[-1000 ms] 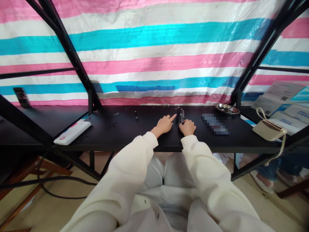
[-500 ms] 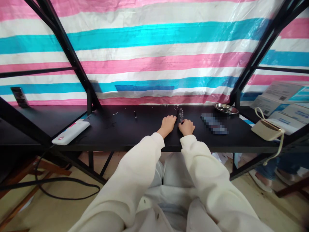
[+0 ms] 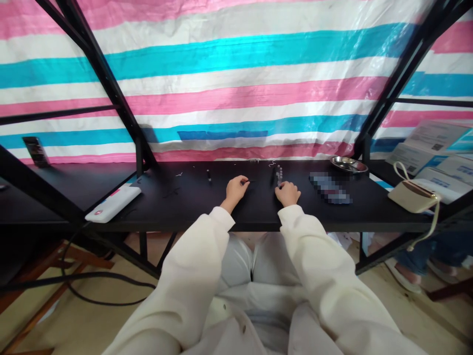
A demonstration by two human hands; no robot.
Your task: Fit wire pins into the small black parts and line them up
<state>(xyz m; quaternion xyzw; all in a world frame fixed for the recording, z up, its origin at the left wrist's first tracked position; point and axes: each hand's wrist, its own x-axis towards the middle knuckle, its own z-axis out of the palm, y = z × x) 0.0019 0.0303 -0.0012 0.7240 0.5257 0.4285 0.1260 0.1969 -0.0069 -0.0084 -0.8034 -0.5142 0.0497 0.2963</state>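
Observation:
Above the black table (image 3: pixel 254 217), my left hand (image 3: pixel 236 190) is closed in a pinch on a thin dark piece that juts out to the right. My right hand (image 3: pixel 287 193) is closed at the near end of a row of small clear pieces (image 3: pixel 280 173); what lies between its fingers is too small to make out. A dark strip (image 3: pixel 274 175) lies just left of that row. Small white bits (image 3: pixel 254 160) are scattered at the back edge. Further left, a small black piece with a light end (image 3: pixel 209 175) lies on the table.
A white case (image 3: pixel 114 203) lies at the left, a blurred-out flat object (image 3: pixel 330 187) and a metal dish (image 3: pixel 349 164) at the right. Beyond them are a beige pouch (image 3: pixel 413 196) and stacked boxes (image 3: pixel 439 148). Black frame bars rise at both sides. Another person's feet show at lower right.
My left hand has moved left, away from the clear pieces, and a thin dark piece now shows in its fingers. My right hand stays by the row. The view has shifted slightly.

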